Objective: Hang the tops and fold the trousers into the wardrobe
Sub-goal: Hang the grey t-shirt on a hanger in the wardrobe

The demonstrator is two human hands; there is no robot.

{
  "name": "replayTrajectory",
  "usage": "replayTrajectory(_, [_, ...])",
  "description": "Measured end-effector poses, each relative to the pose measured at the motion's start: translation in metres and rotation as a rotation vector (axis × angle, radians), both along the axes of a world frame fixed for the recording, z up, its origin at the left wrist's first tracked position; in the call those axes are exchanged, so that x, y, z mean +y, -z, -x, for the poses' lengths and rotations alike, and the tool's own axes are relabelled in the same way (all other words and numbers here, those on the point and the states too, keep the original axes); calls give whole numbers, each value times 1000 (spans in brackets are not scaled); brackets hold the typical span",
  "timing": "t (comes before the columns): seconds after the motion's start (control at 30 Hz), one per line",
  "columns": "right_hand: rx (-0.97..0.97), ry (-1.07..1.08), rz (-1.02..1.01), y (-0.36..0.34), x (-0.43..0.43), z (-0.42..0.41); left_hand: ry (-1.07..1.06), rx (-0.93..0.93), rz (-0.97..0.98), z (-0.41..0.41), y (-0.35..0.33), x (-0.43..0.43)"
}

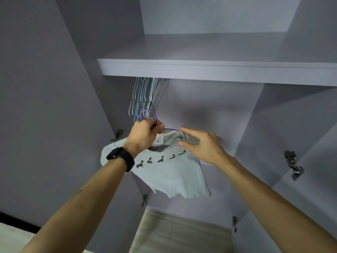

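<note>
One grey top (173,176): left hand (144,134) grips its hanger (145,112), right hand (202,145) rests open on shoulder.

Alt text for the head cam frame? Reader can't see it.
A person's left hand grips a purple hanger carrying a grey T-shirt printed with small dogs, inside an open wardrobe; the right hand touches the shirt's shoulder. Empty hangers hang bunched under the shelf above.
</note>
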State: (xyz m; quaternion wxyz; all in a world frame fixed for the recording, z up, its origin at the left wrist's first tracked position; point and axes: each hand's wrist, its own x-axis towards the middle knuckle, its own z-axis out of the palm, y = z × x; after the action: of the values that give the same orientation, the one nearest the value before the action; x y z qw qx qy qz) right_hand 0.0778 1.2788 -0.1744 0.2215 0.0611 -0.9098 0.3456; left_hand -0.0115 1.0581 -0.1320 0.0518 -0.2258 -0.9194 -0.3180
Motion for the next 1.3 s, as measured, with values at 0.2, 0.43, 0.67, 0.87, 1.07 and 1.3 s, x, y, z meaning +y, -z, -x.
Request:
replayTrajectory(0.2, [-181, 164, -128, 8, 42, 0, 68, -45, -70, 2, -9, 5])
replayTrajectory(0.43, [-87, 170, -186, 24, 40, 0, 112, -23, 68, 0, -6, 22])
replayTrajectory(0.67, [-112, 170, -151, 24, 40, -11, 134, -92, 13, 0, 6, 30])
replayTrajectory(0.87, [-227, 114, -208, 20, 47, -21, 223, -130, -16, -2, 16, 51])
replayTrajectory(1.07, [-320, 140, -276, 24, 48, -44, 256, -133, -9, -4, 25, 73])
replayTrajectory(1.3, [-476, 358, -270, 34, 66, -70, 241, 118, 197, 13, 30, 88])
